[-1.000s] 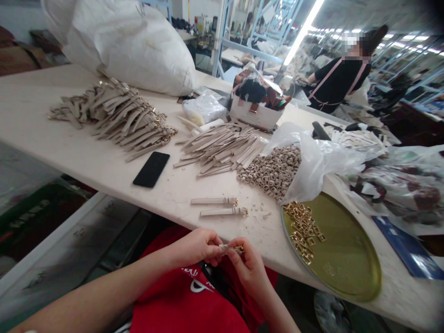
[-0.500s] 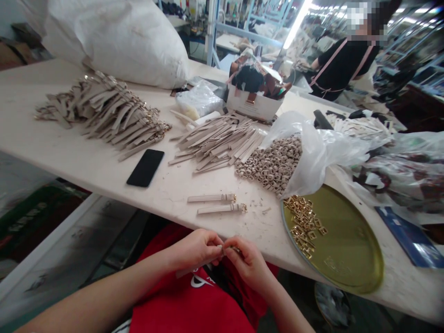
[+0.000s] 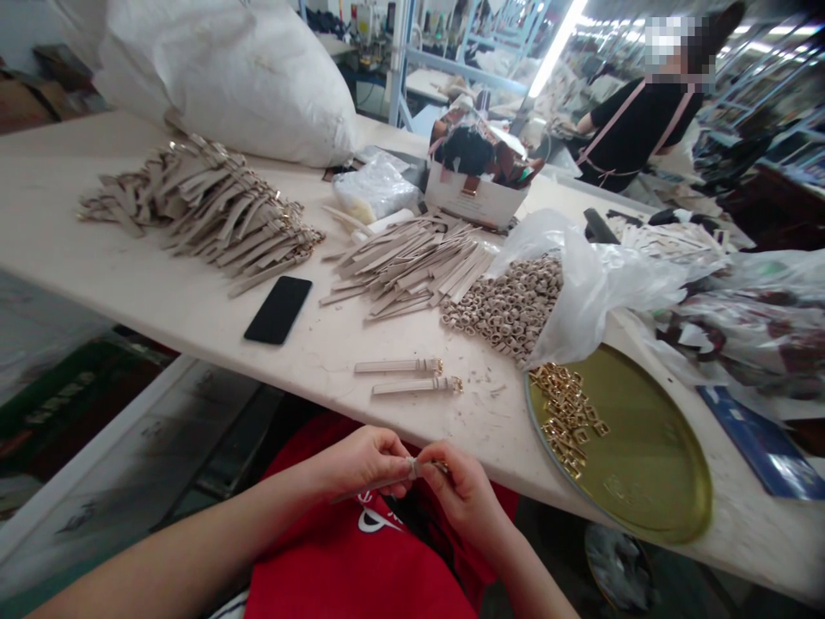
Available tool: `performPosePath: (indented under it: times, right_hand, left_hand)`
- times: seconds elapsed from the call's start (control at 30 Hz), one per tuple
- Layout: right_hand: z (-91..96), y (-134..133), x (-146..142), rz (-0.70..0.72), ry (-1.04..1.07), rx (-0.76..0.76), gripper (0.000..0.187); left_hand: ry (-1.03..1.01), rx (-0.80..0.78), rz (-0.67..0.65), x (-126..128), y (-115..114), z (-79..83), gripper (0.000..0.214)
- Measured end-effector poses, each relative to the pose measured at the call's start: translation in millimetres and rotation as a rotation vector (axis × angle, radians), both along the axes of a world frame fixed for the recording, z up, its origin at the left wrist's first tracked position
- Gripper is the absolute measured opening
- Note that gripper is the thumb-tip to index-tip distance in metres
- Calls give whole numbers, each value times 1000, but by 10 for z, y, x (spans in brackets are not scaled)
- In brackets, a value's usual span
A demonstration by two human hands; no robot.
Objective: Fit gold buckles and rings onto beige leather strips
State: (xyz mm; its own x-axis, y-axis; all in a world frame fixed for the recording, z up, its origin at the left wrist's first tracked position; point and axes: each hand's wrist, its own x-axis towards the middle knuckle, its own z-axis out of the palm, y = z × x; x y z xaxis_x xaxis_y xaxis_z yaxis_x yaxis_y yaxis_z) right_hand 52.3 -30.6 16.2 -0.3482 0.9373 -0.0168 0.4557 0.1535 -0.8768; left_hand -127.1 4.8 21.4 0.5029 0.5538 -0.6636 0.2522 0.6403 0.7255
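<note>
Over my lap, just off the table's front edge, my left hand and my right hand meet fingertip to fingertip. Both are closed on a narrow beige strap, whose tail runs out under my left hand. A small pale loop shows on it between my fingertips; the end in my right hand is mostly hidden by the fingers. On the table just beyond, two beige straps with gold buckles lie side by side. To the right, gold buckles are heaped in a round gold tray.
A pile of buckled straps lies at the left, behind a black phone. Plain strips sit mid-table beside small beige loops spilling from a plastic bag. A large white sack stands behind. A person works at the back right.
The pale loop between my fingertips and the strap's tail show more clearly now. My hands stay close together in nearly the same place. The view has shifted slightly.
</note>
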Motion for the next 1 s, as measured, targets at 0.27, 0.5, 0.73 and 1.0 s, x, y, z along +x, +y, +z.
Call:
performPosePath:
  times: [0.27, 0.5, 0.73, 1.0]
  right_hand:
    - [77, -81, -81, 77, -105, 76, 13]
    - [-135, -176, -204, -266, 88, 61, 16]
    - [-148, -139, -205, -243, -58, 161, 14]
    - [-199, -149, -181, -335, 0, 138, 16]
  left_hand:
    - [64, 157, 2, -7, -147, 56, 36]
    - [-24, 92, -47, -40, -97, 117, 45]
    - [9, 142, -86, 26, -81, 46, 40]
    - [64, 216, -147, 50, -14, 75, 32]
